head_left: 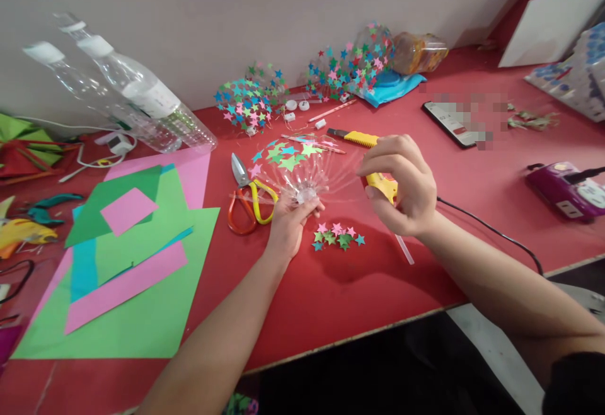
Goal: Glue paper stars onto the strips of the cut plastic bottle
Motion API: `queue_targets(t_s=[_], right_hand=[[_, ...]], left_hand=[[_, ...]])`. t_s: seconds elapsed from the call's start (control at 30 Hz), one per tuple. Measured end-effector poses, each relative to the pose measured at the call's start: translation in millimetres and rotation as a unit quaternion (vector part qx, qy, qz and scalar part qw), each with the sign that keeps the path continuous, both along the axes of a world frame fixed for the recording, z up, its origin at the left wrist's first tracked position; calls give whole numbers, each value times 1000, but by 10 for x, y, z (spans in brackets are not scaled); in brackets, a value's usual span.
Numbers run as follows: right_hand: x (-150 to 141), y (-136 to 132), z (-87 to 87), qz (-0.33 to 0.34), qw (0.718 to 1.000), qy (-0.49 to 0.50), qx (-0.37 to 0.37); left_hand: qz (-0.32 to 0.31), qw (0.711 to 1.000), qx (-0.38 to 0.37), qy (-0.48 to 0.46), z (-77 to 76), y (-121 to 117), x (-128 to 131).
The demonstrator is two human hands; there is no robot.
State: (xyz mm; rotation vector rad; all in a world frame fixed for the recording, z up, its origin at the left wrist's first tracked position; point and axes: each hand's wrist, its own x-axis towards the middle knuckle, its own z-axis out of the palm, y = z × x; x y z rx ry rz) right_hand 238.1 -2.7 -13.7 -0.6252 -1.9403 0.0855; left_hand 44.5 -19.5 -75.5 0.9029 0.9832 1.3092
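My left hand point(289, 223) is closed on a clear plastic bottle piece point(306, 193) cut into thin strips that fan outward. My right hand point(401, 182) is raised to its right with curved fingers, thumb and fingertips apart, and nothing visible between them. Partly hidden behind that hand lies a yellow glue gun point(385, 185), a clear glue stick point(404, 250) poking out below. Small paper stars point(336, 237) in pink, green and blue lie below the strips. Larger stars point(288, 155) show behind the strips. Scissors point(250, 198) with red and yellow handles rest left of my left hand.
Star-covered clear balls point(248, 103) stand along the wall, near a yellow cutter point(354, 136). Coloured paper sheets point(142, 301) cover the left, with plastic bottles point(146, 97) behind. On the right are a phone point(449, 124) and a purple power strip point(562, 191). A black cord point(491, 229) crosses the table.
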Motion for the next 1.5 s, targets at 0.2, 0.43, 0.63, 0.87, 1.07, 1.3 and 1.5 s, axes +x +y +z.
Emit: queue_targets(t_s=[0.2,0.43,0.63,0.87,1.07,1.3,1.5], right_hand=[[-53,22,-74,17,991,-129,20],[-150,10,-233,-8,985,-164,57],[-202,-8,-267,-22,987,-150,58],[-197,-5,-253,-34,986,-148,65],[-207,-11,-247,-76,988,-121,66],[-218,-45,-231,-118,982,-109,99],[-236,-79,-200,-115,987,-92,71]], left_hand=[[-2,1000,7,-21,-56,7,-26],[-3,1000,-5,-23,-73,23,-14],[-13,999,-7,-28,-43,-2,17],[-21,1000,-10,-10,-62,-3,20],[-53,998,5,27,-103,-17,-5],[-76,997,19,27,-103,-31,-2],[-65,998,11,18,-88,-43,7]])
